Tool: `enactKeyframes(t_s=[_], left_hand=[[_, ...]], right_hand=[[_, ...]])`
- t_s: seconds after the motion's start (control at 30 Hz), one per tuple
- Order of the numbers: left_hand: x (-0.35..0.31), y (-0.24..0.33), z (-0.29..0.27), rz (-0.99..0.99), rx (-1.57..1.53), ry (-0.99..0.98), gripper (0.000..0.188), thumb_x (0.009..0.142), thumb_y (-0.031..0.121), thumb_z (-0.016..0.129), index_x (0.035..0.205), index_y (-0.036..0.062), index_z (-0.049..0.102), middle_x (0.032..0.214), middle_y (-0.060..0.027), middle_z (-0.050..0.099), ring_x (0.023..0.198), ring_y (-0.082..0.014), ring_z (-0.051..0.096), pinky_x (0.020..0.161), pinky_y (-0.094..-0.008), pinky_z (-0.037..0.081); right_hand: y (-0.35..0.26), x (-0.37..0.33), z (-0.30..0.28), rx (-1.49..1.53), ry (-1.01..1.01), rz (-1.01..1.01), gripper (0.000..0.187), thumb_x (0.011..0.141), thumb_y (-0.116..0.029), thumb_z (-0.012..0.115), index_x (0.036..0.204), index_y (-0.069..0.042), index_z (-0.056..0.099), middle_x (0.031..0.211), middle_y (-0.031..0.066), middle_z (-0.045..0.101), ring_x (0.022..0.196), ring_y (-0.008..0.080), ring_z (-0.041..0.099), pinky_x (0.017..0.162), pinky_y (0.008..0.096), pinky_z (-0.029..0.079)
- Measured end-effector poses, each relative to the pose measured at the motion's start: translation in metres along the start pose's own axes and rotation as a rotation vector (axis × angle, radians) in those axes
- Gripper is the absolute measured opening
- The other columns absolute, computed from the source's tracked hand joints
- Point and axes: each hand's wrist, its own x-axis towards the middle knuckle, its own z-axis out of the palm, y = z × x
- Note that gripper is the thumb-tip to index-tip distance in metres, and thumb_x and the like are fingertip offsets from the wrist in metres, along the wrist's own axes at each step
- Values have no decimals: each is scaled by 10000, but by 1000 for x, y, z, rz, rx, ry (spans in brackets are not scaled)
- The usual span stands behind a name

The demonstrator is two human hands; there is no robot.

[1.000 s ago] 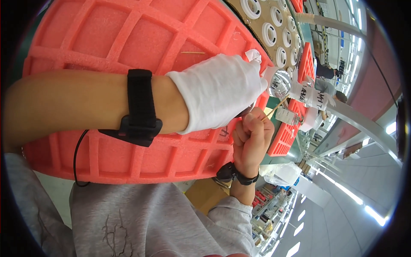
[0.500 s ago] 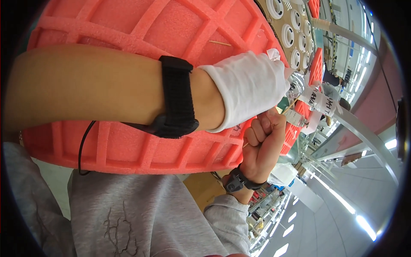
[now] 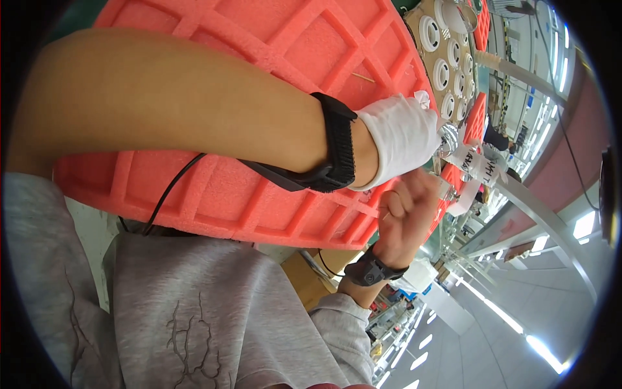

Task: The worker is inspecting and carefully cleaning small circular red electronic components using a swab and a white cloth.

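Note:
My left hand (image 3: 403, 133) is wrapped in a white cloth glove that hides its fingers. A shiny silver, rounded piece (image 3: 448, 140) shows at the glove's far end and appears to be in its grip; its kind cannot be made out. Close below is my bare right hand (image 3: 408, 211), smeared by motion, its fingers curled. A thin wooden stick (image 3: 387, 214) shows faintly at the fist. Both hands are over the right end of a large red foam tray (image 3: 272, 48) with a raised grid. Another thin stick (image 3: 363, 77) lies in one of its compartments.
Beyond the tray, a brown cardboard holder (image 3: 424, 55) carries several white ring-shaped parts (image 3: 441, 74). More red trays (image 3: 476, 117) stand behind. A grey metal post (image 3: 551, 220) with a paper label rises at the right. A black cable (image 3: 172, 191) runs beneath my left forearm.
My left forearm has reached farther right, and the gloved hand sits slightly lower in the picture. The right hand has tilted and blurred, and the stick's far end no longer shows clearly.

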Motion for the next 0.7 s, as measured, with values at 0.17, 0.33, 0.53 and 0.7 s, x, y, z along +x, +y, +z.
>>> enactKeyframes(t_s=[0.17,0.33,0.53,0.7], left_hand=[[-2,7,-8,71,-79,15,370,808,72,664,1153,-41,591,1128,-219,615,878,-290,701,693,-367,580],[6,-11,-10,86,-308,-100,441,752,115,735,1130,-57,587,1193,-267,567,902,-346,684,747,-418,573],[10,-34,-10,128,-549,-251,541,689,188,803,1139,-23,590,1139,-242,604,931,-372,687,787,-436,564],[14,-36,-15,166,-693,-249,511,698,168,820,1121,19,575,1185,-182,620,962,-327,684,822,-391,563]], right_hand=[[-91,-68,95,-66,-542,-561,256,972,-74,475,732,-133,410,540,-59,265,416,36,193,382,237,183],[-75,-88,47,-408,-534,-643,267,981,-75,471,730,-128,395,531,-74,240,410,36,165,363,249,135],[-21,-73,-5,-381,-318,-462,367,999,-137,493,664,-128,345,511,-79,271,394,42,196,352,255,137],[-5,-73,-29,-694,-168,-505,368,981,-147,528,639,-94,405,505,-50,359,389,56,272,367,261,200]])
